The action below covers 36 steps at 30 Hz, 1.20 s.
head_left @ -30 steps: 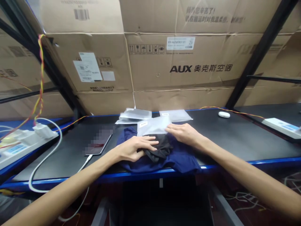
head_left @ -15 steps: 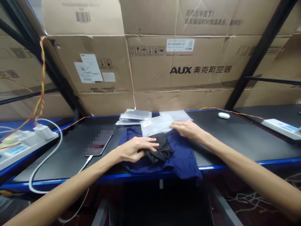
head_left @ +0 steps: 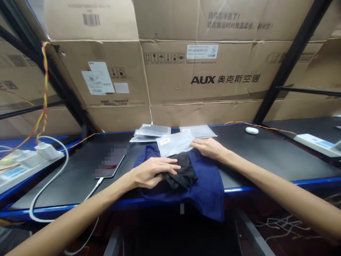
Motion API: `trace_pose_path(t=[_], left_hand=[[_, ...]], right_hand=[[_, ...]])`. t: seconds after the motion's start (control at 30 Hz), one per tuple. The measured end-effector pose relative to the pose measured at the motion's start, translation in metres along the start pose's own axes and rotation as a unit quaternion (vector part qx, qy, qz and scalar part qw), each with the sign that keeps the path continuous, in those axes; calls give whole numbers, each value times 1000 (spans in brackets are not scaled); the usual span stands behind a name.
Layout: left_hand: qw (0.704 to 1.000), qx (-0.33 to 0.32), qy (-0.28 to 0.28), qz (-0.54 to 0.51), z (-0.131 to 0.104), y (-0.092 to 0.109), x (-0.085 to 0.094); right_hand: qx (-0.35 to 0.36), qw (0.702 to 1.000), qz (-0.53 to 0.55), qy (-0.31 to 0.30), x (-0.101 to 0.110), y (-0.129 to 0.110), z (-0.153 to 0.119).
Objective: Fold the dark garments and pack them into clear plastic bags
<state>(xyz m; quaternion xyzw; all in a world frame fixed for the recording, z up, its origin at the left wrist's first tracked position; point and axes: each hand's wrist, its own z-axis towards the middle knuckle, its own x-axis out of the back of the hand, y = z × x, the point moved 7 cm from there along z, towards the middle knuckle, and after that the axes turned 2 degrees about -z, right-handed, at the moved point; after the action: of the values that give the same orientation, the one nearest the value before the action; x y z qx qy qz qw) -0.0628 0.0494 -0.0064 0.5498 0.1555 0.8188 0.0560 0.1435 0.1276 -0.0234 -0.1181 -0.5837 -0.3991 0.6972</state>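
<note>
My left hand (head_left: 153, 171) has its fingers over a crumpled black cloth (head_left: 183, 172), the thumb tucked at the cloth's left edge, gripping it. Beneath lies a navy blue cloth (head_left: 206, 183), its front corner hanging past the table edge. My right hand (head_left: 207, 147) pinches the right end of a frosted plastic bag (head_left: 177, 141) that bears a small white label. The bag's lower edge meets the black cloth; whether the cloth is partly inside it I cannot tell.
Flat frosted bags lie behind, a stack (head_left: 150, 132) at left and another bag (head_left: 199, 131) at right. A phone (head_left: 110, 167) is plugged into a white cable. Power strips (head_left: 318, 144) sit at both sides. A small white case (head_left: 252, 131) rests at the back right. Cardboard (head_left: 170, 81) walls the rear.
The navy cloth's front right corner has slid down and hangs lower over the table edge. The bag and black cloth have shifted only slightly; both hands keep their places.
</note>
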Motion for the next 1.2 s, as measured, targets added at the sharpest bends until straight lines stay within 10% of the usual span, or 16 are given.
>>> trace_pose_path(t=[0.27,0.73,1.2], left_hand=[[1000,-6,-8,28,6,2,-4],[1000,11,-5,28,2,-1,-10],[995,100,-16,14,-1,-6,-3]], right_hand=[[-17,999,-17,-46,1,-14,14],[-148,986,50,64,8,79,-30],[-233,968,93,-31,-27,105,-19]])
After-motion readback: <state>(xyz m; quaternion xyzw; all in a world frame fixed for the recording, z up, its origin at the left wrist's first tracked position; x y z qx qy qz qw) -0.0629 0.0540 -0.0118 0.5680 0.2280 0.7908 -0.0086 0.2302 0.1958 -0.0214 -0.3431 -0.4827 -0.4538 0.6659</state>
